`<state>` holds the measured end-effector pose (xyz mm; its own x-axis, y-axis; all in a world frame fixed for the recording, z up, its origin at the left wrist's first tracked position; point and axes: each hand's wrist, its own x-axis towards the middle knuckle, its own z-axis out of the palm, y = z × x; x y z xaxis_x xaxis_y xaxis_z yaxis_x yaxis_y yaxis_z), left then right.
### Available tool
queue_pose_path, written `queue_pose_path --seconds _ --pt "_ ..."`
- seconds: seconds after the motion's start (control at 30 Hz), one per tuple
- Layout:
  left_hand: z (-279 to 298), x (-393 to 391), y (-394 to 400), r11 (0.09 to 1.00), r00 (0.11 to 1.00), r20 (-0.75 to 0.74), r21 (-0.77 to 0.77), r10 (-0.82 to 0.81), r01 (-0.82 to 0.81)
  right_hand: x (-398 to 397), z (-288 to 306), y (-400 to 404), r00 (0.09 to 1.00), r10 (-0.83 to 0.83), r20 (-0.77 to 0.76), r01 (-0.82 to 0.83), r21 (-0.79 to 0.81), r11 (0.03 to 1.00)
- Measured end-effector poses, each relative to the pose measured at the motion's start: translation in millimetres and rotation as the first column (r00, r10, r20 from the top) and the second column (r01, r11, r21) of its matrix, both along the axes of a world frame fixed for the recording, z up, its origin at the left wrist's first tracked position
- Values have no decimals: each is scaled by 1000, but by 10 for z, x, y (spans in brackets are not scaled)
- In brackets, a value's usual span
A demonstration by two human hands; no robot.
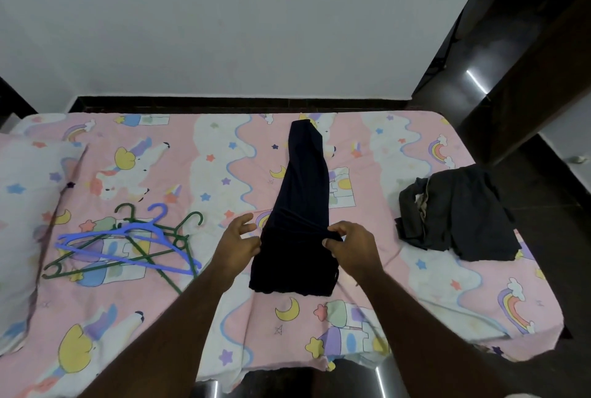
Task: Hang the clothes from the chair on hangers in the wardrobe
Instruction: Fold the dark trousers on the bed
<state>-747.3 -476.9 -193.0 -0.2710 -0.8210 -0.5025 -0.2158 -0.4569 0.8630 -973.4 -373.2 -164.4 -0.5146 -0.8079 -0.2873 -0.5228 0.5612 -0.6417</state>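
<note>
Dark navy trousers [305, 193] lie lengthwise on the bed, folded along the legs, waist end nearest me. My right hand [350, 244] pinches the fabric at the trousers' right edge. My left hand [238, 239] sits at the left edge with fingers spread and loosely bent, touching the cloth. A pile of blue and green plastic hangers [128, 244] lies on the bed to the left. A crumpled heap of dark grey clothes [457, 215] rests near the bed's right edge.
The bed carries a pink cartoon-print sheet [431, 295]. A white pillow [22, 215] lies at the far left. Behind the bed is a white wall [224, 20], and a dark wooden panel [537, 77] stands at the right over dark floor.
</note>
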Motion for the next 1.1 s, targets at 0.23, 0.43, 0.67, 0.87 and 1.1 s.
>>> queue_pose_path --seconds 0.23,0.43,0.67,0.87,1.1 --pt "-147 -717 -527 988 980 187 -125 -67 91 -764 -302 -618 999 -20 -44 23 50 998" --pt "-404 -1461 -1012 976 935 342 -151 -96 155 -1187 -693 -1179 999 -32 21 31 19 999" --pt "-847 -2078 -1465 974 890 442 -123 -116 189 -1570 -1139 -1832 991 -36 126 34 18 999" --pt "-1274 -2293 -1986 982 869 485 -92 -99 164 -1789 -1517 -2372 969 -94 227 89 31 996" --pt "-1791 -2587 -2712 994 899 429 -30 -86 109 -2108 -2021 -3091 970 -147 193 147 13 989"
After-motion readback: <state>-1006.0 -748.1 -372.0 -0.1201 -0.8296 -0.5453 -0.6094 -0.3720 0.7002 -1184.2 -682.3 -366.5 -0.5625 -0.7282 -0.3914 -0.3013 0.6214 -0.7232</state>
